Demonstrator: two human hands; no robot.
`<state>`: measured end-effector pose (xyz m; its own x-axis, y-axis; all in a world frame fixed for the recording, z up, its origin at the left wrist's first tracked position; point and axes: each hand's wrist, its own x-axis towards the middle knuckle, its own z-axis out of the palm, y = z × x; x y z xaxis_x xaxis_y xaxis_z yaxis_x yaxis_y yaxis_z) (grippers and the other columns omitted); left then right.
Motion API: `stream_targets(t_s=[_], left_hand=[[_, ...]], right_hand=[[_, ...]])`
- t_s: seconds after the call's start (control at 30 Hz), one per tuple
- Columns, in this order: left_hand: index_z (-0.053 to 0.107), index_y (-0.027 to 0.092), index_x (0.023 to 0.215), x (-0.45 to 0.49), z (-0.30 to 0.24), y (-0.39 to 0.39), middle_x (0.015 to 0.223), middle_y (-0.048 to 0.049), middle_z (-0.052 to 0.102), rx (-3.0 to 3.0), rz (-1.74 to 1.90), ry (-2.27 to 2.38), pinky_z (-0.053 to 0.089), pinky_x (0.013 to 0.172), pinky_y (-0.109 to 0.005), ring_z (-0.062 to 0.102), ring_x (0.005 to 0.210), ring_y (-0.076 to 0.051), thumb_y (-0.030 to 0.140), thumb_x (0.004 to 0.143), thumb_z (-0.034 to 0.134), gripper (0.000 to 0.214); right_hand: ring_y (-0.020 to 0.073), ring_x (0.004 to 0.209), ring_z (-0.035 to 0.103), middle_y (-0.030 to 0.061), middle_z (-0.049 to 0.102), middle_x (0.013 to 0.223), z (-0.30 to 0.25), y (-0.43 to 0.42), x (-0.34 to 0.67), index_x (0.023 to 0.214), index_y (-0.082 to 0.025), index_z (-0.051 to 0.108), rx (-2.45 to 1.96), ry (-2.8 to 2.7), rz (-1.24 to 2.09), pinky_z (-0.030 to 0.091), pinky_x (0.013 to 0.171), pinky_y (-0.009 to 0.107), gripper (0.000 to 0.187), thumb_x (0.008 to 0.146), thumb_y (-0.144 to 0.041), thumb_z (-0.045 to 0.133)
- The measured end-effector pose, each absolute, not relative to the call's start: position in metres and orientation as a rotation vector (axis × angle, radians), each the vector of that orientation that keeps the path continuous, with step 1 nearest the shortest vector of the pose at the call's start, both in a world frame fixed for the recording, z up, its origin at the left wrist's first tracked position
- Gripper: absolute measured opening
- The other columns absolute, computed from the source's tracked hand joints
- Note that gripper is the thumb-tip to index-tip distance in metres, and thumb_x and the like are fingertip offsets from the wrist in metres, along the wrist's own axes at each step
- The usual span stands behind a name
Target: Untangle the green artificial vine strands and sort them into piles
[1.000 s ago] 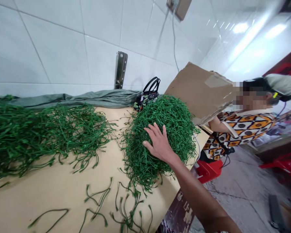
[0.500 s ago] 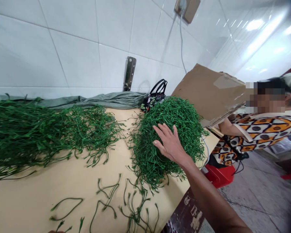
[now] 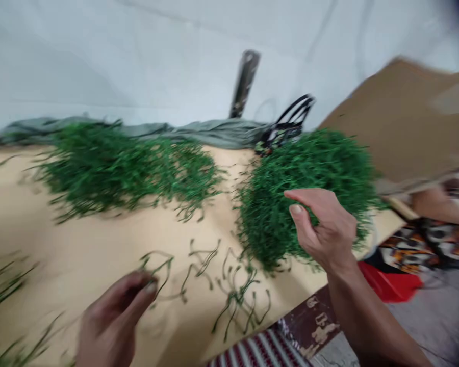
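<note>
Near the front of the table, my left hand (image 3: 110, 316) is closed with thumb and fingers pinched together at the end of a thin green cord (image 3: 167, 262). Motion blur softens the grip. My right hand (image 3: 325, 224) hovers at the near side of a large heaped pile of green knotted cords (image 3: 309, 158). Its thumb and index finger are apart with nothing visible between them; the other fingers are mostly hidden behind. Between the hands, several loose green cords (image 3: 237, 295) with knotted ends lie scattered on the table.
Another long pile of green cords (image 3: 99, 168) lies at the back left, before a grey-green cloth (image 3: 210, 132). More cords (image 3: 7, 290) are at the left edge. A dark patterned bag (image 3: 283, 132) and a cardboard sheet (image 3: 409, 132) stand behind. Another person's arm (image 3: 439, 204) is at right.
My view has shifted left and down. My right hand has drawn back from lying spread over the pile, its fingers now curled. My left hand has come into view at a cord.
</note>
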<state>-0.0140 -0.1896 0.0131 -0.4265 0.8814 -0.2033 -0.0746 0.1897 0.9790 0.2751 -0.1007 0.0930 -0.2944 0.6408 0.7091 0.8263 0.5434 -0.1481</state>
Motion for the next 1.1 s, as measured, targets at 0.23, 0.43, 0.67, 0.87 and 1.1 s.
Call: stream_targets(t_s=[0.23,0.43,0.67,0.87,1.1], left_hand=[[0.062,0.014,0.063,0.010,0.029,-0.183,0.061,0.0017,0.058,0.651,1.491,1.345,0.040,0.052,-0.017,0.048,0.056,-0.007,0.013,0.060,0.070,0.009],[0.060,0.014,0.062,0.012,0.025,-0.189,0.058,0.0027,0.057,0.465,1.528,1.240,0.041,0.052,-0.020,0.050,0.052,-0.008,0.013,0.057,0.072,0.013],[0.060,0.013,0.059,0.012,0.020,-0.187,0.057,0.0031,0.055,0.379,1.562,1.187,0.038,0.053,-0.017,0.047,0.055,-0.006,0.013,0.056,0.073,0.013],[0.062,0.013,0.058,0.011,0.019,-0.186,0.056,0.0014,0.059,0.286,1.556,1.155,0.041,0.054,-0.019,0.051,0.054,-0.007,0.013,0.058,0.072,0.010],[0.063,0.013,0.061,0.010,0.016,-0.187,0.053,0.0021,0.058,0.262,1.567,1.113,0.042,0.053,-0.019,0.050,0.050,-0.007,0.010,0.057,0.071,0.009]], right_hand=[[0.0212,0.095,0.056,0.0101,0.060,0.101,0.051,-0.132,0.155,0.108,-0.016,0.052,-0.731,-2.451,0.827,0.048,0.078,0.036,0.031,0.081,-0.030,0.056],[0.0212,0.093,0.056,0.0097,0.060,0.098,0.032,-0.136,0.147,0.110,-0.017,0.049,-0.779,-2.246,0.634,0.048,0.078,0.037,0.029,0.082,-0.024,0.053],[0.0226,0.094,0.053,0.0084,0.062,0.095,0.023,-0.136,0.143,0.103,-0.017,0.052,-0.563,-2.399,0.254,0.043,0.084,0.040,0.023,0.080,-0.019,0.054],[0.0210,0.080,0.055,0.0092,0.061,0.083,0.006,-0.135,0.139,0.101,-0.013,0.050,-0.652,-2.348,0.440,0.045,0.072,0.038,0.022,0.080,-0.020,0.053],[0.0177,0.075,0.056,0.0064,0.062,0.077,0.007,-0.136,0.142,0.087,-0.015,0.052,-0.630,-2.306,0.528,0.046,0.070,0.033,0.007,0.081,-0.014,0.052]])
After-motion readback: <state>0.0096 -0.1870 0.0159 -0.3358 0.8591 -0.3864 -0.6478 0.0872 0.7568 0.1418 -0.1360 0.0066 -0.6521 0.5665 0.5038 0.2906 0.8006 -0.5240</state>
